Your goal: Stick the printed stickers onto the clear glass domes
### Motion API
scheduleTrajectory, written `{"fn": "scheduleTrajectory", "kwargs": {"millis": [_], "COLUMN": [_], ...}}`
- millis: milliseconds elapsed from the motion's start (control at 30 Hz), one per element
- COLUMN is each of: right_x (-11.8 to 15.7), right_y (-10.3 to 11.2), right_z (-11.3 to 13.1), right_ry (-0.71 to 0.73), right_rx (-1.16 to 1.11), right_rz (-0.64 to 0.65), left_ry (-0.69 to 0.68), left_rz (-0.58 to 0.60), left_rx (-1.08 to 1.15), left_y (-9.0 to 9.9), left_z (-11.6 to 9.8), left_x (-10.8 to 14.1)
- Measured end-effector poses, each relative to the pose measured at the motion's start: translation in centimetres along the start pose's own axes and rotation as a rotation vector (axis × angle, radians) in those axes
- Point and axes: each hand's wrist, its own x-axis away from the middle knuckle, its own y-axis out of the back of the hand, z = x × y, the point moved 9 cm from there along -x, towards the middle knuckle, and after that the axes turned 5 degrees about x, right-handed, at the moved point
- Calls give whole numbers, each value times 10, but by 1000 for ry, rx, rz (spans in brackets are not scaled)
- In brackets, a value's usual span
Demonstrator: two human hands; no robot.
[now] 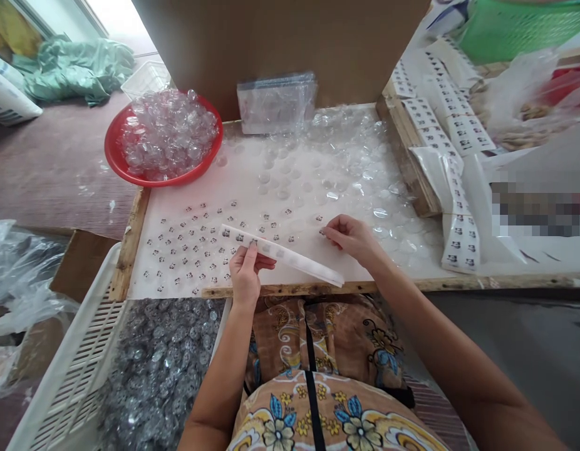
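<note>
A white strip (294,258) with small black panda stickers at its left end is pinched in my left hand (247,266), just above the front of the white table. Thumb and index finger of my right hand (346,235) are pressed together on a small dark sticker, low over the tabletop right of the strip. Clear round discs (283,181) lie on the white board around and beyond both hands. Several discs with panda stickers (191,250) are spread left of my left hand.
A red bowl (114,150) heaped with clear pieces stands at the back left. Behind the board is a cardboard box (280,44). Sticker strips (459,232) lie at the right, past a wooden rail (407,150). A white crate (78,376) is below left.
</note>
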Motion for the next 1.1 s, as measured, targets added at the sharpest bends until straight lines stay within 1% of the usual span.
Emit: {"fn": "scheduleTrajectory", "kwargs": {"millis": [133, 200, 267, 400, 533, 700, 867, 967, 1100], "right_x": [1, 2, 4, 6, 6, 5, 8, 7, -1], "right_y": [11, 13, 12, 2, 0, 1, -6, -7, 0], "right_z": [-5, -4, 2, 13, 17, 19, 23, 26, 29], "right_ry": [-16, -6, 27, 88, 100, 99, 118, 133, 134], "right_rx": [25, 46, 123, 273, 344, 382, 486, 590, 752], "right_rz": [-26, -28, -20, 13, -2, -13, -22, -52, -111], "left_ry": [12, 18, 24, 25, 23, 15, 17, 17, 20], "left_rz": [-33, -36, -34, -25, -23, -8, -9, -5, 21], "left_rx": [119, 158, 167, 149, 123, 150, 114, 90, 57], "left_y": [7, 8, 8, 5, 4, 4, 5, 5, 1], "left_z": [0, 0, 0, -1, -2, -1, -1, -1, -1], "left_x": [-5, -7, -7, -5, -4, -4, -4, -3, -2]}}
